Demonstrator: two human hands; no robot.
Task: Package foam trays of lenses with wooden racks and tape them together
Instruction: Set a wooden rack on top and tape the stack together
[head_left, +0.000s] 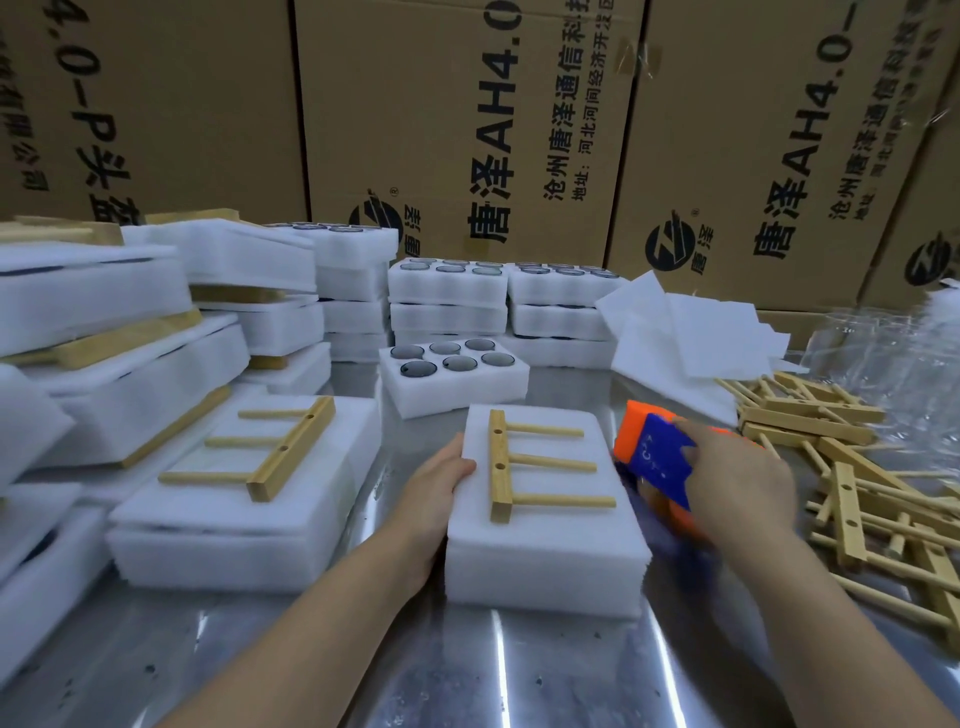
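Near the tabletop's (467, 675) front edge, the left hand (441, 483) curls its fingers round the left side of the foam tray stack (545, 551), wooden rack (524, 465) on top. The right hand (737, 478) grips a tape dispenser (654, 457) (blurred) just beside it. Best to pin the stack firmly so the tape runs taut over the rack.

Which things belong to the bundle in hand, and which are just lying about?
In use: foam stack, wooden rack on it, tape dispenser, left hand, right hand.
Lying about: loose rack pile, open lens tray, foam sheets, cardboard boxes.

Steel table (519, 675), printed cardboard boxes (457, 119) behind
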